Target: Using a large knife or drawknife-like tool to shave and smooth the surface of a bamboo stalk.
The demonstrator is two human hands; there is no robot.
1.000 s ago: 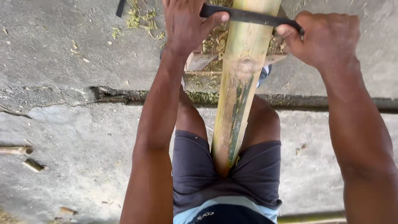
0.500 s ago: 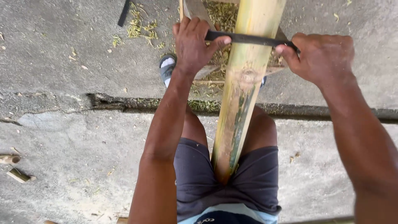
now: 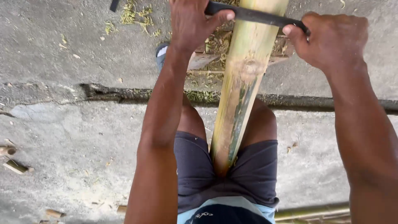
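Observation:
A thick bamboo pole (image 3: 242,87), yellow with green streaks, runs from between my thighs up and away from me. A dark metal blade (image 3: 253,15) lies across the pole near the top of the view. My left hand (image 3: 192,23) grips one end of the blade on the pole's left side. My right hand (image 3: 331,39) grips the other end on the right. Both arms are stretched forward. The pole's near end is tucked against my dark shorts (image 3: 199,170).
A wooden support (image 3: 203,60) with bamboo shavings lies under the pole. A crack (image 3: 120,94) crosses the concrete ground. My shoe (image 3: 161,52) shows left of the pole. Small bamboo offcuts (image 3: 14,166) lie at the left; another bamboo piece (image 3: 311,211) lies at the bottom right.
Both hands and the blade slid toward me along the pole, then moved back up toward its far part. The view shifted slightly.

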